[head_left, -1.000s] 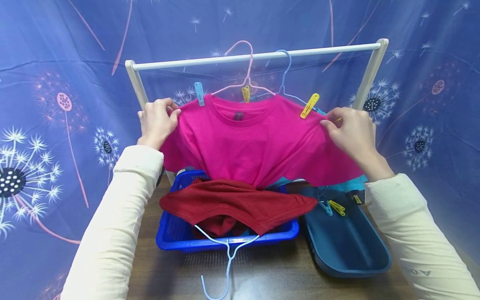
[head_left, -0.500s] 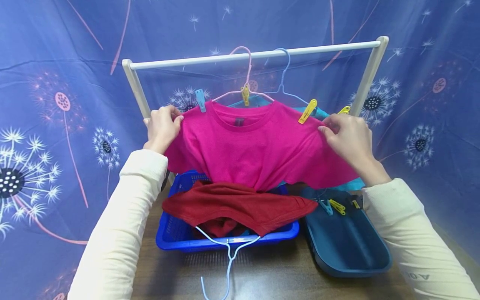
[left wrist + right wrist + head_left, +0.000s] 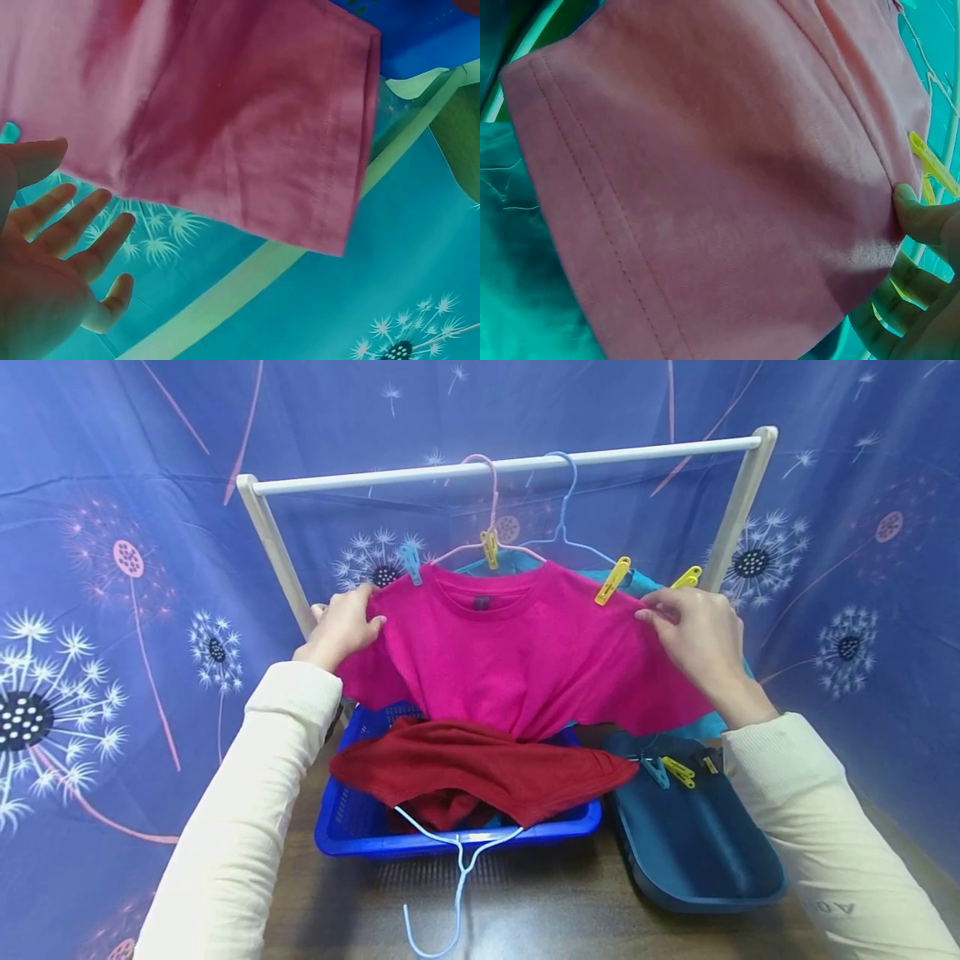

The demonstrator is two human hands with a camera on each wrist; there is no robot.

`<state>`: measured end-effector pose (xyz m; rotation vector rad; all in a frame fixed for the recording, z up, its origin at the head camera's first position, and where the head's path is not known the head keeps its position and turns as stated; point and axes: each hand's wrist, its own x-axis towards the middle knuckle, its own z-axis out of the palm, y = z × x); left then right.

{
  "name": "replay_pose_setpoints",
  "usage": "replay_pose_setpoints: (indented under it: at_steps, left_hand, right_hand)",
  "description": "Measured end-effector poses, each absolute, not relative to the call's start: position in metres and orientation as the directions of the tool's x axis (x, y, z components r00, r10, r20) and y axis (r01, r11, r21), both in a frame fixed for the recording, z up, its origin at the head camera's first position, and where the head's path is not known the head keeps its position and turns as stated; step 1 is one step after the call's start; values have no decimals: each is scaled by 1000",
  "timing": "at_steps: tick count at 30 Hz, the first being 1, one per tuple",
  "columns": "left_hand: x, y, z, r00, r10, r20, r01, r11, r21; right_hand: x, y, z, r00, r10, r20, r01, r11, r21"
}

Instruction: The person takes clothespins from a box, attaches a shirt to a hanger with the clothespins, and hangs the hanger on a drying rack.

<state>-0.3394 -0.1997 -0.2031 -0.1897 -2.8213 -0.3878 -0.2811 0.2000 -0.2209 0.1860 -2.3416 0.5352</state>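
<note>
A bright pink T-shirt (image 3: pixel 495 652) hangs from a pink wire hanger (image 3: pixel 494 502), whose hook sits over the white rail. A blue clothespin (image 3: pixel 410 564) is on its left shoulder and a yellow clothespin (image 3: pixel 612 582) on its right shoulder, as seen in the head view. My left hand (image 3: pixel 343 628) is beside the left shoulder; in the left wrist view its fingers (image 3: pixel 94 229) are spread, with the thumb near the cloth edge. My right hand (image 3: pixel 701 633) pinches the other shoulder between thumb (image 3: pixel 909 202) and fingers, below the yellow clothespin.
A blue hanger (image 3: pixel 564 514) bears a turquoise garment behind the shirt. In front, a blue basket (image 3: pixel 457 843) holds a dark red shirt (image 3: pixel 480 760) on a light blue hanger (image 3: pixel 459 893). A dark teal tray (image 3: pixel 697 852) with several clothespins stands at right.
The pink hanger has come down, its hook settling over the rail. My left hand has let go of the shirt's shoulder and shifted slightly right; my right hand keeps its pinch.
</note>
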Motion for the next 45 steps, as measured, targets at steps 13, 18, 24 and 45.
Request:
replay_pose_setpoints:
  at_steps: [13, 18, 24, 45]
  left_hand:
    - [-313, -190, -236, -893, 286, 347, 335, 938, 87]
    - [-299, -197, -249, -875, 318, 364, 366, 928, 69]
    - [-283, -207, -261, -860, 320, 397, 373, 926, 62]
    - [-234, -228, -296, -857, 325, 401, 380, 923, 63]
  right_hand:
    - [-282, 205, -223, -761, -7, 649, -277, 907, -316]
    - [-275, 209, -223, -765, -36, 643, -309, 897, -317]
    - [-262, 216, -225, -749, -59, 660, -347, 883, -315]
    - [-215, 254, -270, -695, -73, 715, -348, 905, -245]
